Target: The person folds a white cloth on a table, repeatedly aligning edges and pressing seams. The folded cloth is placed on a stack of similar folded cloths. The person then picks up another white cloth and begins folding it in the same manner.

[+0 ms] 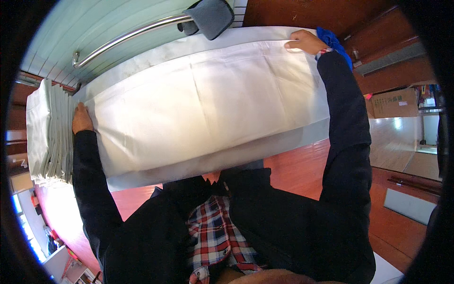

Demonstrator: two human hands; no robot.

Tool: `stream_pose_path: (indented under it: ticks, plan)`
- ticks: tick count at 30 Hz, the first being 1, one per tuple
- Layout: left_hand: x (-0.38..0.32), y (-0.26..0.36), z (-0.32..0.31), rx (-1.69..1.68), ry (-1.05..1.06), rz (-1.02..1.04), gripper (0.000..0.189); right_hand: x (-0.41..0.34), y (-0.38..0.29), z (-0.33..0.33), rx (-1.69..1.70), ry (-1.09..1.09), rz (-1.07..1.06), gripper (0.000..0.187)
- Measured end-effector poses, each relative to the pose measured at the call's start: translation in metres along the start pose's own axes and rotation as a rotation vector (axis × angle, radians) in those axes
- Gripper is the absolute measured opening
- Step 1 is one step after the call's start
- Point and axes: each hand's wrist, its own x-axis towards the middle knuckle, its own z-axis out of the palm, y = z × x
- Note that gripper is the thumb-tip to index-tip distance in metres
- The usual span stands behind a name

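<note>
A wide piece of white folded fabric (212, 103) lies spread across a pale work surface (294, 136) in front of me. My left hand (82, 119) is at the fabric's left edge, beside a tall stack of folded white cloths (49, 131); its fingertips are partly hidden. My right hand (308, 42) is at the fabric's upper right corner, thumb and fingers closed on the edge. Faint creases run down the fabric. Right by my right wrist lies a blue cloth (331, 41).
Beyond the surface, a curved metal rail (134, 33) runs along a pale slatted panel, with a grey cloth (212, 17) hanging at its right end. Reddish-brown wooden panels stand at the upper right. A cardboard box (395, 103) sits farther right, and a reddish floor shows below.
</note>
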Motion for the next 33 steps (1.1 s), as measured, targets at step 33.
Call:
stream_pose_path:
  ticks: [33]
  plan:
    - [0.039,0.679,-0.175,-0.586,-0.324,0.783,0.034,-0.26,-0.015,0.032,1.059,0.167,0.739,0.02]
